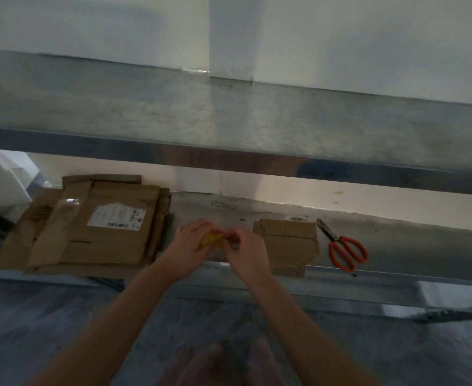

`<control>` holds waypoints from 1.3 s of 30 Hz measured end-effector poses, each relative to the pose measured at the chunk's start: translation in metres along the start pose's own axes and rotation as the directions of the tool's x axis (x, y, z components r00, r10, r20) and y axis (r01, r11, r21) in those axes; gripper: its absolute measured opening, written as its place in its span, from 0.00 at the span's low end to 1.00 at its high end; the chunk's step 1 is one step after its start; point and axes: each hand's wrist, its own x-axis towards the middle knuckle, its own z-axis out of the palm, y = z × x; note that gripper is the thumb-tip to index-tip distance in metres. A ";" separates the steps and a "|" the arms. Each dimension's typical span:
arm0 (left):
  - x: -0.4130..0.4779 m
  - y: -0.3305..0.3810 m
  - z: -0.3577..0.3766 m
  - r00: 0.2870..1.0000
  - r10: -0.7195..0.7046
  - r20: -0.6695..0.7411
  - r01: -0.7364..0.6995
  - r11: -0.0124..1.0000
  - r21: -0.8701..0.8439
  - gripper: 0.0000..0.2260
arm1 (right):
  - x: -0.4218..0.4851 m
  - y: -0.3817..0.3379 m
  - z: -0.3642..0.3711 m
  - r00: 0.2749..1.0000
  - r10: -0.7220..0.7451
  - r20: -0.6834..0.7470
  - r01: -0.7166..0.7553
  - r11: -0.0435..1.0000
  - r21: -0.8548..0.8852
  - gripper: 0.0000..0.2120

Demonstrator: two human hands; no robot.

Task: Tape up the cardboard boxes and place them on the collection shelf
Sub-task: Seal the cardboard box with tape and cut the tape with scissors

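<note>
My left hand (186, 250) grips a yellowish roll of tape (209, 240) over the lower metal shelf (396, 246). My right hand (246, 253) pinches at the roll's edge with curled fingers, right against the left hand. Most of the roll is hidden by my fingers. A small folded cardboard box (287, 240) sits on the shelf just right of my hands, one flap hanging over the front edge.
A stack of flattened cardboard boxes (90, 227) with a shipping label lies at the left of the lower shelf. Orange-handled scissors (343, 249) lie right of the small box. A wide upper metal shelf (229, 126) runs above, against a white wall.
</note>
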 end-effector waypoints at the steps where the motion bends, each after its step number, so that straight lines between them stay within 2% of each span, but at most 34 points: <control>1: -0.004 -0.003 0.000 1.000 0.000 0.011 0.001 1.000 -0.024 0.18 | 0.000 -0.001 0.000 1.000 0.008 0.003 -0.008 1.000 -0.002 0.06; 4: -0.011 -0.017 0.003 1.000 0.005 0.025 -0.004 1.000 -0.026 0.21 | -0.003 0.001 0.007 0.999 0.040 -0.008 -0.040 0.999 -0.003 0.05; 10: -0.005 -0.034 -0.007 0.992 -0.126 -0.019 0.127 0.988 0.091 0.25 | -0.016 0.004 0.033 0.998 0.008 -0.068 -0.007 1.000 0.011 0.01; 16: -0.003 -0.064 0.008 0.997 -0.022 0.068 -0.007 0.921 0.390 0.25 | -0.003 0.018 0.052 0.976 0.216 -0.037 -0.211 0.971 0.114 0.04; 20: 0.004 -0.074 0.030 0.999 0.019 0.048 -0.040 0.863 0.504 0.21 | 0.017 0.032 0.076 0.898 0.439 0.034 -0.438 0.881 0.180 0.03; 24: 0.009 -0.085 0.046 0.998 0.006 0.067 -0.037 0.878 0.477 0.20 | 0.025 0.039 0.084 0.861 0.508 0.038 -0.508 0.850 0.141 0.05; 28: 0.002 -0.100 0.050 0.994 -0.029 0.104 -0.013 0.923 0.385 0.30 | 0.027 0.042 0.082 0.864 0.504 0.000 -0.504 0.864 0.025 0.07; 30: 0.000 -0.103 0.049 0.992 -0.061 0.112 0.016 0.933 0.359 0.31 | 0.028 0.042 0.083 0.873 0.487 -0.004 -0.487 0.873 -0.038 0.07; 34: 0.000 -0.104 0.050 0.993 -0.079 0.089 0.051 0.958 0.282 0.31 | 0.030 0.043 0.083 0.889 0.459 -0.012 -0.455 0.878 -0.148 0.05; 37: -0.002 -0.101 0.049 0.991 -0.077 0.105 0.047 0.964 0.260 0.29 | 0.032 0.046 0.079 0.887 0.462 -0.003 -0.457 0.876 -0.152 0.14; 39: -0.002 -0.098 0.048 0.989 -0.102 0.108 0.072 0.966 0.249 0.29 | 0.031 0.047 0.077 0.903 0.428 0.014 -0.417 0.886 -0.202 0.14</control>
